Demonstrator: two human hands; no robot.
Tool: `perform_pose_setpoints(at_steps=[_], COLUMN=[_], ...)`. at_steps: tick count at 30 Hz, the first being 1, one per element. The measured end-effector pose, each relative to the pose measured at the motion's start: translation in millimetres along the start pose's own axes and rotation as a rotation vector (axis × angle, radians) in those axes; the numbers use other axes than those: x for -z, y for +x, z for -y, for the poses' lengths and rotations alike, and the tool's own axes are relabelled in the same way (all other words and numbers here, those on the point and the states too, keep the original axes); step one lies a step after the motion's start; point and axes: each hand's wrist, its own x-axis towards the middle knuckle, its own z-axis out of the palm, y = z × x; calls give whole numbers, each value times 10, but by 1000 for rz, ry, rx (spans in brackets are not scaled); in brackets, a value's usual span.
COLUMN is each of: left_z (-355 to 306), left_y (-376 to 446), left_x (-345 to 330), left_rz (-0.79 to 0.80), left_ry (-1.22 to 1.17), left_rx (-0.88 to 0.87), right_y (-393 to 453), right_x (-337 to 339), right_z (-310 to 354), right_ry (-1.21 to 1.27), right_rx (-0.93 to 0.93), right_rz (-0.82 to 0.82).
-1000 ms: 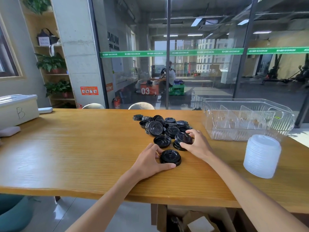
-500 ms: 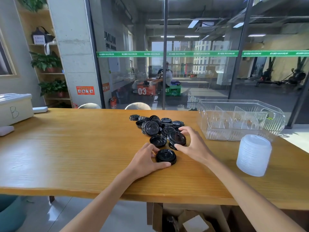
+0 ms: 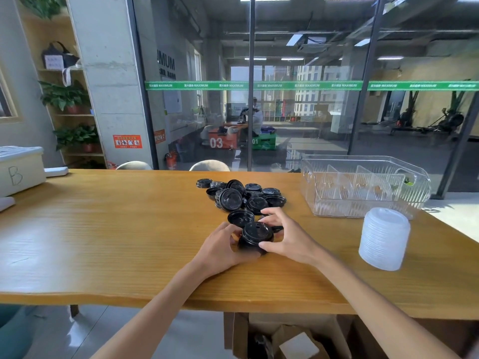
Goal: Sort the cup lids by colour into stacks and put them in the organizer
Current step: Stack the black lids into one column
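Black lid stack (image 3: 255, 238) stands upright, domes up, between both hands.

A long wooden table (image 3: 103, 237) stood before a glass partition (image 3: 311, 112) crossed by a green band (image 3: 285, 85). A concrete pillar (image 3: 108, 81) rose at left beside wooden shelves (image 3: 75, 115) of potted plants (image 3: 64, 95). Ceiling strip lights (image 3: 293, 40) glowed beyond the glass; the floor (image 3: 181, 335) was pale grey.
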Motion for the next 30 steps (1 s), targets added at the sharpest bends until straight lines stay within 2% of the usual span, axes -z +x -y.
perform_pose_setpoints(at_steps=[10,15,17,20,25,30], left_z=[3,-14,-17,-17,10,12], left_y=[-21,-59,-48,-33,-1,8], left_x=[39,132,154,130,104,88], left_rz=[6,0,-14,-27,-4,-11], left_ry=[-92,-385,-435,-386,-230,-180], left_rx=[-5,75,114,107,-1,-4], right_y=[-28,-42,-48,-56,-50,-55], right_x=[-76,-91,-101,-112,-124,-140], right_z=[-44,-34,-40,-48,-58,-50], right_ry=[5,-6,-4,7,8,33], right_rx=[-5,-13,-18,-26,-44,-57], right_rz=[12,21,26,25,46,49])
